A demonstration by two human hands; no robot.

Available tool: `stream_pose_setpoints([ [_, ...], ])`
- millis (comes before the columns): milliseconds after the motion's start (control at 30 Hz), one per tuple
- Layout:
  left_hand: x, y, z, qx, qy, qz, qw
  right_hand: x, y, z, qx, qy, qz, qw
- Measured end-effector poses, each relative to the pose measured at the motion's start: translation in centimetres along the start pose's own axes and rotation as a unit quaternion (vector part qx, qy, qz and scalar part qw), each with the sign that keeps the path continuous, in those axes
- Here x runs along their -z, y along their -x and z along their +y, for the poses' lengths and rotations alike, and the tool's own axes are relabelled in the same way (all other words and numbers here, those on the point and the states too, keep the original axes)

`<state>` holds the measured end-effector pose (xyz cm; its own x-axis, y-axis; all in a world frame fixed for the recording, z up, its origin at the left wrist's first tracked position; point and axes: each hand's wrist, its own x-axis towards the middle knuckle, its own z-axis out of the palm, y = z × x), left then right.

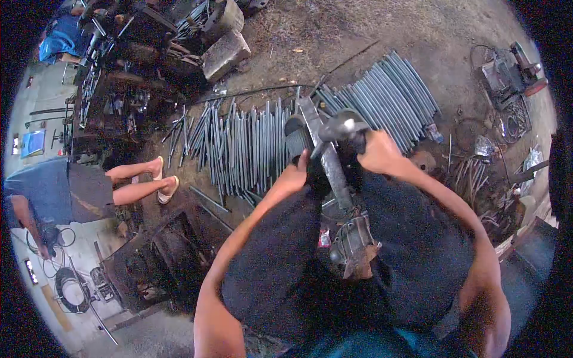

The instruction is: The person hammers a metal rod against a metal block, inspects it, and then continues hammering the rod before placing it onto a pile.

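Between my knees runs a flat, worn metal bar (337,176), stretching away from me. My left hand (291,177) is closed at its left side with the thumb raised, its fingers mostly hidden. Just beyond that thumb sits a dark grey cylindrical piece (296,138). To the right of the bar, my right hand (382,156) is wrapped around the end of a grey metal part with a shiny rounded top (345,126), which lies across the bar. Nearer my lap, a rough metal block (353,238) stands at the bar's near end.
Many grey metal rods lie in rows on the floor, one bundle (253,143) ahead-left and another (388,95) ahead-right. A person in sandals (71,191) is at the left. A machine (516,74) stands far right, and a cluttered dark rack (128,77) upper left.
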<state>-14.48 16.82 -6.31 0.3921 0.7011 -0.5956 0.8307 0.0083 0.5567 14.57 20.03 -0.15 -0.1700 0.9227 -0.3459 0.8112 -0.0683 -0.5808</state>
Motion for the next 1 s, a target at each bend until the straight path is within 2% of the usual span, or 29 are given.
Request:
stream_pose_setpoints([
  [33, -1.4, -0.9, -1.4, 0.078, -0.012, 0.033, 0.996, -2.3, -0.4, 1.5, 0.064, -0.173, 0.174, 0.967],
  [67, -1.1, -2.5, -1.9, 0.149, -0.024, 0.077, 0.985, -0.1, -1.6, 0.9, 0.073, -0.170, 0.189, 0.964],
  [100, 0.7, -1.2, 1.4, 0.110, 0.001, 0.060, 0.992, 3.2, -2.3, -0.4, 0.058, -0.124, 0.165, 0.977],
  [133, 0.6, 0.1, 2.0, 0.117, -0.001, 0.049, 0.992, 5.1, -1.6, -1.6, 0.027, -0.088, 0.129, 0.987],
  [200, 1.5, -0.2, 2.7, 0.181, 0.081, 0.068, 0.978, 8.4, -1.8, -3.2, 0.117, -0.101, 0.302, 0.941],
  [233, 0.7, -0.5, 2.5, 0.180, 0.026, 0.123, 0.976, 11.3, -1.6, -4.4, 0.169, -0.106, 0.302, 0.932],
  [333, 0.5, -0.8, 1.4, 0.169, -0.010, 0.122, 0.978, 16.4, -0.3, -6.8, 0.293, -0.191, 0.322, 0.880],
  [367, 2.2, 0.4, 4.5, 0.202, 0.009, 0.122, 0.972, 15.7, -0.4, -6.4, 0.295, -0.190, 0.319, 0.880],
  [467, 2.3, 0.4, 5.0, 0.217, -0.004, 0.134, 0.967, 8.2, -0.5, -2.9, 0.263, -0.192, 0.274, 0.905],
  [533, 3.9, 1.9, 7.9, 0.209, 0.007, 0.116, 0.971, 3.3, 0.1, -1.4, 0.241, -0.194, 0.243, 0.919],
  [567, 4.5, 2.4, 8.9, 0.200, 0.018, 0.100, 0.975, 1.7, 0.8, -1.7, 0.155, -0.335, 0.137, 0.919],
  [600, 3.6, 2.5, 8.3, 0.203, 0.020, 0.094, 0.974, -0.5, 0.2, 0.0, -0.001, -0.083, 0.014, 0.996],
  [633, 2.7, 1.7, 6.9, 0.216, -0.019, 0.100, 0.971, -2.5, 0.0, 1.7, 0.098, -0.154, 0.158, 0.970],
  [667, 2.3, -0.3, 5.1, 0.222, -0.057, 0.118, 0.966, -0.4, -1.1, 1.4, 0.104, -0.149, 0.171, 0.968],
  [700, 0.7, -1.7, 2.3, 0.177, -0.068, 0.139, 0.972, 2.5, -1.9, 0.4, 0.083, -0.048, 0.118, 0.988],
  [733, 0.5, -0.3, 2.8, 0.182, -0.069, 0.125, 0.973, 3.9, -1.5, -0.4, 0.046, 0.044, 0.052, 0.997],
  [767, 1.7, 0.6, 4.5, 0.182, -0.046, 0.102, 0.977, 4.8, -2.0, -0.6, 0.085, 0.025, 0.105, 0.991],
  [800, 3.1, 0.0, 5.9, 0.177, -0.017, 0.098, 0.979, 6.9, -2.3, -1.6, 0.112, -0.048, 0.126, 0.985],
  [833, 3.0, -0.3, 5.7, 0.208, -0.029, 0.102, 0.972, 8.9, -1.9, -3.3, 0.138, -0.123, 0.135, 0.973],
  [867, 2.7, 0.3, 5.7, 0.214, -0.027, 0.096, 0.972, 11.7, 0.0, -6.3, 0.141, -0.192, 0.193, 0.952],
  [900, 2.8, 0.6, 6.0, 0.214, -0.033, 0.107, 0.970, 12.4, -0.2, -6.8, 0.182, -0.324, 0.201, 0.906],
  [933, 3.1, 0.5, 6.1, 0.211, -0.040, 0.122, 0.969, 13.3, -0.2, -7.0, 0.189, -0.233, 0.280, 0.912],
  [967, 2.9, 0.2, 5.3, 0.206, -0.046, 0.116, 0.971, 12.9, -0.3, -6.4, 0.191, -0.233, 0.278, 0.912],
  [1000, 3.0, 0.5, 5.7, 0.209, -0.046, 0.116, 0.970, 11.8, -0.3, -5.1, 0.262, -0.062, 0.327, 0.906],
])
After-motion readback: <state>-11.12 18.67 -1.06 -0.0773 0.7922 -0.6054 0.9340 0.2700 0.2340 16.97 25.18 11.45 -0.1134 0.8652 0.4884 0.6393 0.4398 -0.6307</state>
